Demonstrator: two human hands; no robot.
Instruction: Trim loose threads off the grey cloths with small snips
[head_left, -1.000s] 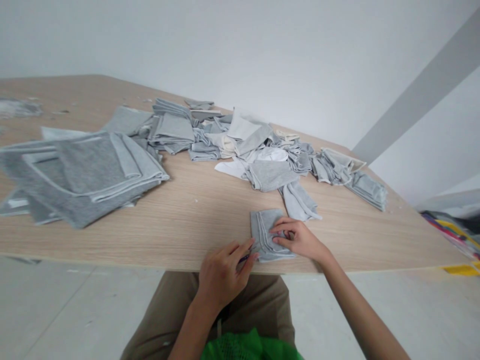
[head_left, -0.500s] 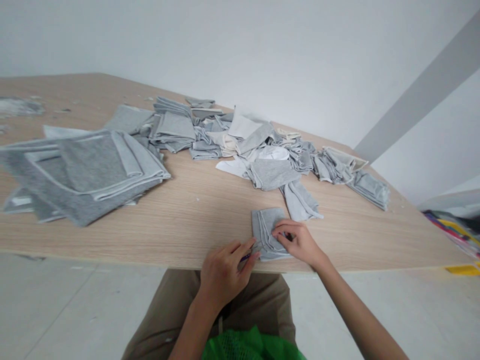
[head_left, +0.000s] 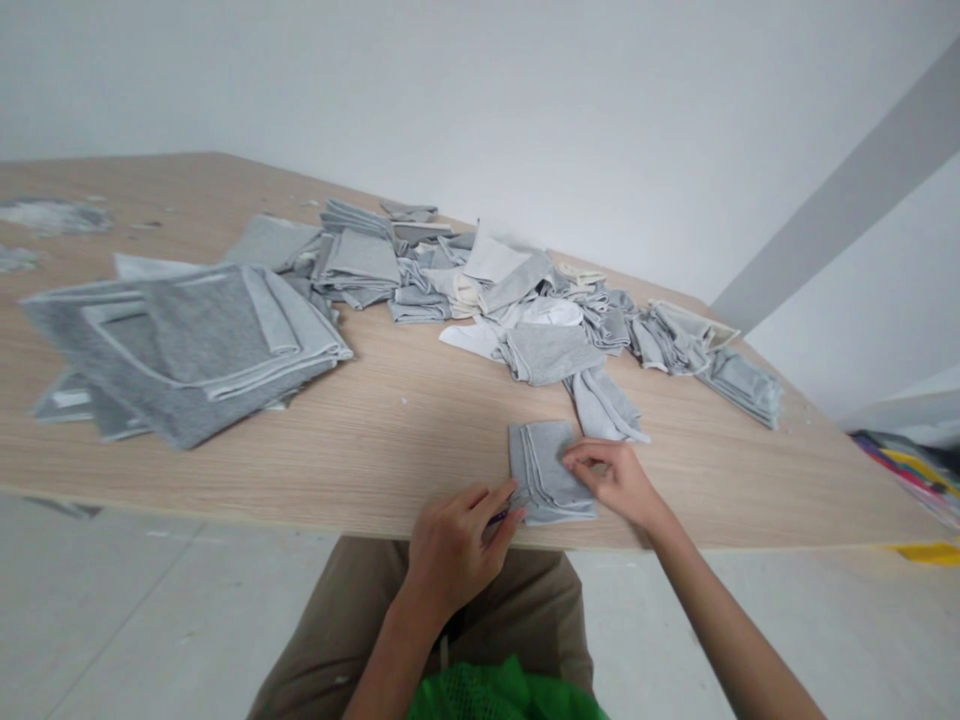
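The folded square of light grey cloth (head_left: 547,452) lies on the pale wooden table (head_left: 360,450), near its front edge. The right hand (head_left: 616,480) has shifted toward the cloth's right side; whether its fingertips grip something, I cannot tell. The left hand (head_left: 454,545) remains beside, grasping a small dark-purple object (head_left: 496,517).

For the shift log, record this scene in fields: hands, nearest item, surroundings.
Left hand: slim purple item in it, mostly hidden; at the left edge of the small grey cloth
Right hand: fingertips together at the cloth's right side; grip unclear
Nearest item: that cloth, layered, near the front edge of the table
Left side: larger folded grey cloths, stacked
Behind: heap of grey and white cloths
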